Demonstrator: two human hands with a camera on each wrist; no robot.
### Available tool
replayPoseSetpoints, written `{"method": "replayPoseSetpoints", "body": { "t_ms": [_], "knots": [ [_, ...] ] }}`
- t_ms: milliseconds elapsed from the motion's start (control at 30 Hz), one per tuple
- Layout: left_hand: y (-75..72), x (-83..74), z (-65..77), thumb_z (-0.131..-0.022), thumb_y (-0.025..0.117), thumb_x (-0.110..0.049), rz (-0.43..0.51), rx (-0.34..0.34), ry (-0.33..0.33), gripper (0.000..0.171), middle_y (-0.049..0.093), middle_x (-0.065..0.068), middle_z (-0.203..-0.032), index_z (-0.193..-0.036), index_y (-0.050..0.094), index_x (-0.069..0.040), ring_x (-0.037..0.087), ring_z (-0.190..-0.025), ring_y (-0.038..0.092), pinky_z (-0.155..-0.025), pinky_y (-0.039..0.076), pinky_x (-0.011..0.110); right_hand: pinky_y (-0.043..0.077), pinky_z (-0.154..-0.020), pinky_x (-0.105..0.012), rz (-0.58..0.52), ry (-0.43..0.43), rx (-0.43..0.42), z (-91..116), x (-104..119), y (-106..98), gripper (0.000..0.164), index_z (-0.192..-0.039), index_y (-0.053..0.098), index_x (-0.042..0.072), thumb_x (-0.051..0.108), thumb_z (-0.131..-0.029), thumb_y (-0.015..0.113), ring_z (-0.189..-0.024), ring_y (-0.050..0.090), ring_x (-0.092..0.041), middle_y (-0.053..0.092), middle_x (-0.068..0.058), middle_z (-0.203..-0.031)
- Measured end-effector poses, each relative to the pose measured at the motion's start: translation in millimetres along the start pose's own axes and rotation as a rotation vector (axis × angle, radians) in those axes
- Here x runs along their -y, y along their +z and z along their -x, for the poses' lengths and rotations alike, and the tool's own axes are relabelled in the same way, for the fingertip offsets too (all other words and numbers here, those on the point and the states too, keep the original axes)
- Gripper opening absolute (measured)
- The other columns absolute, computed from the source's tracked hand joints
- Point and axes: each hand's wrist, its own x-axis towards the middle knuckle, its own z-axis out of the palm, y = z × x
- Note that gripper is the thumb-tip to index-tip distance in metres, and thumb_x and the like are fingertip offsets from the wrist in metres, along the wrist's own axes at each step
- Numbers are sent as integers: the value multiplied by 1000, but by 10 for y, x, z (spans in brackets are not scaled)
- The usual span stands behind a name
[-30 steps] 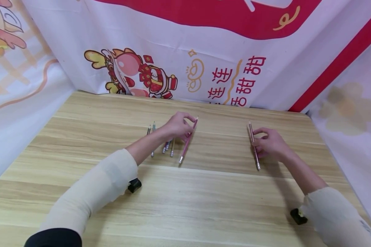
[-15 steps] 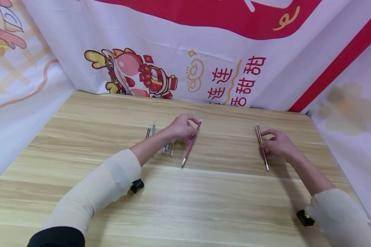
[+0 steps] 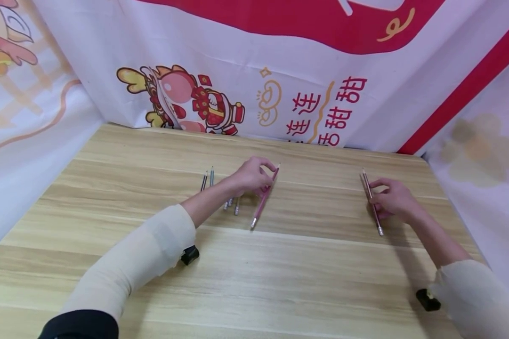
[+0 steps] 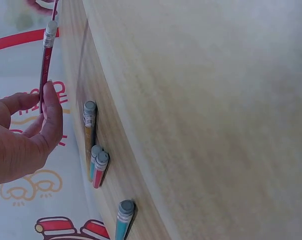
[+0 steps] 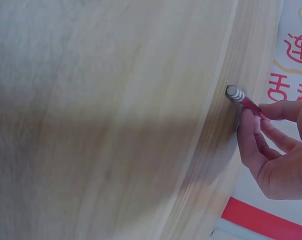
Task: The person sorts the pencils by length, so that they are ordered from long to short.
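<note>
Between thumb and fingers, my left hand pinches a pink pencil, slanted with its eraser end toward me. In the left wrist view this pencil appears lifted off the tabletop. On the right, my right hand pinches a dark reddish pencil, its tip pointing away. Its eraser end is close to the wood in the right wrist view; whether it touches I cannot tell. Several pencils lie beside the left hand, among them a dark pencil and a teal pencil, partly hidden by the left forearm.
The wood-grain table runs back to a printed white cloth. Eraser ends of a yellow pencil, a red pencil and a teal pencil show near the left hand. A black device is strapped under the left sleeve.
My right hand has carried its pencil further right. The left hand has shifted slightly right with the pink pencil. The loose pencils have stayed in place.
</note>
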Motion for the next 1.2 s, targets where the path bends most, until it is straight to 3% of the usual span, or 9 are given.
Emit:
{"method": "replayPoseSetpoints", "body": {
  "t_ms": [267,567,1200],
  "knots": [
    [9,27,-27,-91,64,13,-2,-2,8,46,66,20,-92,-136,56,4,22,-66,64,-60,64,31,63,-59,-33,22,21,-2,10,-63,-72,53,-141,38,-14,-3,-94,57,-64,60,-10,58,-2,-76],
    [36,15,-22,-93,63,12,-15,-3,13,44,67,25,-98,-136,56,4,22,-66,65,-62,65,33,64,-59,-35,41,24,-9,63,-87,-112,52,-138,40,-16,-5,-93,63,-66,60,-9,58,-2,-78],
    [101,9,-38,-91,64,13,-30,3,25,45,66,20,-91,-135,57,4,22,-65,64,-61,65,34,66,-59,-39,140,8,-16,94,-106,-96,46,-129,51,-17,-2,-91,70,-69,63,-14,62,-9,-86]
  ]
}}
